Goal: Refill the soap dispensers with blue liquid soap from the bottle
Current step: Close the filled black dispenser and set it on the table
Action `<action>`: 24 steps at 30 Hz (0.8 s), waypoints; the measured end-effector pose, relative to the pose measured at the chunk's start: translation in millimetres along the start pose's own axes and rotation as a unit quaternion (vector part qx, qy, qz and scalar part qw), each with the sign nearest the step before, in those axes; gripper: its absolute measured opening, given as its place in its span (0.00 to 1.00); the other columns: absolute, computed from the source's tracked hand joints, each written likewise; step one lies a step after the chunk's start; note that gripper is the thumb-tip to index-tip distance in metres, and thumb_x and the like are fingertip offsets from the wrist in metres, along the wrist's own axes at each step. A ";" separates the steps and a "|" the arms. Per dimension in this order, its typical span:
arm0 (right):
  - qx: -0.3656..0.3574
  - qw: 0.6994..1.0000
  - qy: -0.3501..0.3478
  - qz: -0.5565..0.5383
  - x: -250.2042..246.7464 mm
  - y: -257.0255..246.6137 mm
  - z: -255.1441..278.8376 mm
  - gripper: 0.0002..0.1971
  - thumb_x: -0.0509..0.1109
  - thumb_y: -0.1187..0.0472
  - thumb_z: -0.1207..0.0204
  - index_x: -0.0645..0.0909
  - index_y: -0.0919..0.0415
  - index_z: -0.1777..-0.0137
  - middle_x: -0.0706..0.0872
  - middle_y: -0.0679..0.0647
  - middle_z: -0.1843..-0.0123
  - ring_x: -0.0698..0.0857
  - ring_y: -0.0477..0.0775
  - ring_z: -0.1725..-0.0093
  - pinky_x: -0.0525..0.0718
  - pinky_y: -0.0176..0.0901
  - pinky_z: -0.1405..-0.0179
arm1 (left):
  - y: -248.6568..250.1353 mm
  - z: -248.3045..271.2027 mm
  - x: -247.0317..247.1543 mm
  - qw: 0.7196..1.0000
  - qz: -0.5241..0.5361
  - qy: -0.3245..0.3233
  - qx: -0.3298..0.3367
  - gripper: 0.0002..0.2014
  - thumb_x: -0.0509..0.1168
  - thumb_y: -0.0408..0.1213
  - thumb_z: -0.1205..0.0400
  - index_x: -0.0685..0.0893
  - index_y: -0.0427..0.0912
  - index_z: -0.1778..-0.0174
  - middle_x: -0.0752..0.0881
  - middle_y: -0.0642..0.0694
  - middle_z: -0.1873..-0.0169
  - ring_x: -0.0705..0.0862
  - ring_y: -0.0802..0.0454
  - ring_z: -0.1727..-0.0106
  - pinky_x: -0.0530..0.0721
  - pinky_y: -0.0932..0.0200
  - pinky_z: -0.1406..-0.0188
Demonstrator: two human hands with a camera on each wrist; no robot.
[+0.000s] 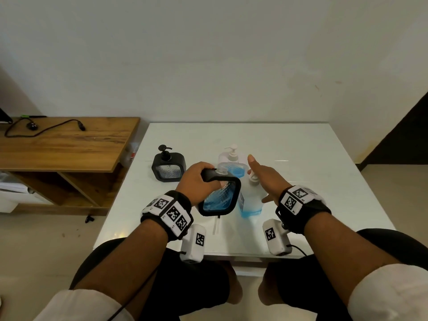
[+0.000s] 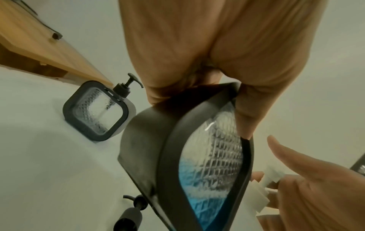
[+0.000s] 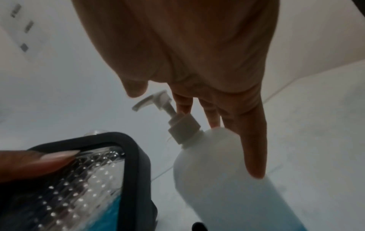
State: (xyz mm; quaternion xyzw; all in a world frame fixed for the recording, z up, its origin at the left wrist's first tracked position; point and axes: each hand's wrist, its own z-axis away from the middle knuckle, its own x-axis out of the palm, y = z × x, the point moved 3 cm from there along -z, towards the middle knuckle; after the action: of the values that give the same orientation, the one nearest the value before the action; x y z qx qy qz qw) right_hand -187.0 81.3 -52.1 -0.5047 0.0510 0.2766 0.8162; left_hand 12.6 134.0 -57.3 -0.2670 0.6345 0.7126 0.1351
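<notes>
White glossy table (image 1: pixel 301 181): left hand (image 1: pixel 196 179) grips black-framed square clear dispenser (image 1: pixel 220 195); right hand (image 1: pixel 264 177), fingers straight, touches frosted blue-soap pump bottle (image 1: pixel 251 202).

On the table (image 1: pixel 301 181), one dispenser (image 1: pixel 168 166) stands left of another (image 1: pixel 231 162), behind the bottle (image 1: pixel 252 200).

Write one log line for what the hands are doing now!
left hand grips open black dispenser, tilted, part blue | right hand open, fingers at soap bottle | second black dispenser on table, pump on
</notes>
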 end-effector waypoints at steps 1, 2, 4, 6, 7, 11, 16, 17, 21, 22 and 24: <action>-0.014 0.999 -0.004 0.031 -1.5 -5.3 4.6 0.37 0.55 0.26 0.22 0.79 0.59 0.33 0.83 0.57 0.35 0.81 0.58 0.39 0.84 0.68 0.38 | -1.8 0.4 -2.8 1.000 0.014 0.009 -0.003 0.19 0.79 0.38 0.29 0.81 0.48 0.46 0.85 0.49 0.49 0.84 0.53 0.49 0.81 0.61 0.47; -0.038 0.997 -0.014 0.065 -3.1 -10.2 8.1 0.34 0.60 0.30 0.20 0.80 0.63 0.37 0.84 0.62 0.39 0.82 0.55 0.45 0.87 0.64 0.41 | -3.0 1.1 -5.3 1.000 0.024 0.013 -0.005 0.19 0.80 0.38 0.29 0.81 0.48 0.46 0.85 0.50 0.50 0.84 0.54 0.50 0.81 0.63 0.48; -0.081 0.986 -0.038 0.138 -5.8 -15.4 13.4 0.21 0.71 0.42 0.20 0.80 0.63 0.48 0.85 0.59 0.52 0.79 0.50 0.57 0.85 0.39 0.57 | -5.8 2.0 -7.5 0.999 0.042 0.013 -0.005 0.20 0.80 0.39 0.29 0.83 0.47 0.43 0.86 0.51 0.51 0.84 0.57 0.50 0.81 0.66 0.49; -0.101 0.975 -0.041 0.191 -8.1 -13.6 10.6 0.19 0.80 0.50 0.26 0.76 0.57 0.44 0.83 0.51 0.53 0.79 0.50 0.54 0.76 0.33 0.65 | -6.3 3.3 -8.5 0.998 0.053 0.013 -0.004 0.24 0.81 0.40 0.30 0.83 0.45 0.39 0.86 0.50 0.48 0.84 0.57 0.49 0.81 0.65 0.44; -0.108 0.971 -0.031 0.213 -7.6 -12.0 7.1 0.23 0.83 0.53 0.29 0.76 0.56 0.41 0.84 0.52 0.48 0.81 0.53 0.49 0.78 0.37 0.60 | -6.2 3.5 -8.6 0.998 0.057 0.012 -0.003 0.26 0.81 0.40 0.30 0.83 0.44 0.36 0.86 0.50 0.47 0.84 0.57 0.47 0.81 0.64 0.42; -0.101 0.953 0.010 0.286 -2.4 3.7 -6.4 0.30 0.86 0.55 0.35 0.78 0.61 0.35 0.85 0.57 0.38 0.83 0.60 0.38 0.81 0.54 0.35 | -4.2 2.0 -2.9 0.999 0.050 -0.008 -0.007 0.32 0.80 0.39 0.29 0.79 0.42 0.29 0.83 0.48 0.40 0.82 0.55 0.41 0.77 0.64 0.39; -0.112 0.953 0.040 0.280 -3.2 12.2 -11.8 0.31 0.86 0.52 0.36 0.79 0.58 0.36 0.86 0.55 0.39 0.84 0.58 0.40 0.82 0.51 0.39 | 1.5 1.1 5.4 1.000 -0.010 -0.027 0.003 0.27 0.77 0.36 0.26 0.79 0.37 0.31 0.81 0.46 0.42 0.80 0.51 0.42 0.76 0.60 0.39; -0.117 0.952 0.045 0.280 -5.3 11.5 -11.0 0.28 0.84 0.52 0.33 0.79 0.60 0.36 0.86 0.56 0.38 0.83 0.59 0.39 0.81 0.51 0.39 | 2.7 1.2 7.3 0.999 -0.030 -0.030 0.008 0.24 0.76 0.35 0.25 0.80 0.36 0.34 0.80 0.47 0.46 0.79 0.52 0.45 0.74 0.62 0.43; -0.118 0.952 0.059 0.278 -15.7 12.6 -10.9 0.19 0.78 0.53 0.24 0.79 0.62 0.39 0.86 0.59 0.38 0.83 0.62 0.38 0.77 0.46 0.43 | 6.5 0.0 20.8 0.994 -0.098 -0.055 0.017 0.17 0.75 0.35 0.24 0.82 0.35 0.41 0.82 0.43 0.51 0.79 0.50 0.52 0.73 0.62 0.52; -0.113 0.953 0.066 0.275 -18.5 13.9 -11.1 0.19 0.78 0.53 0.24 0.80 0.62 0.39 0.87 0.59 0.38 0.83 0.62 0.38 0.77 0.45 0.43 | 6.4 -0.5 25.4 0.992 -0.104 -0.064 0.012 0.18 0.75 0.35 0.24 0.82 0.35 0.41 0.82 0.42 0.49 0.79 0.49 0.51 0.73 0.62 0.52; -0.107 0.952 0.080 0.275 -24.6 15.9 -11.9 0.19 0.78 0.53 0.24 0.81 0.62 0.39 0.87 0.59 0.38 0.83 0.62 0.38 0.77 0.46 0.42 | 5.6 -1.1 34.4 0.990 -0.113 -0.079 0.005 0.19 0.74 0.35 0.24 0.80 0.35 0.39 0.80 0.42 0.48 0.80 0.46 0.48 0.73 0.63 0.51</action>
State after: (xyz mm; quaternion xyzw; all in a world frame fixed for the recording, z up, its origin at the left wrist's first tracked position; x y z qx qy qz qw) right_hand -213.4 66.7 -61.6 -0.5765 0.2231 0.4523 0.6429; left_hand -18.4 127.0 -71.8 -0.2785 0.5916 0.7083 0.2660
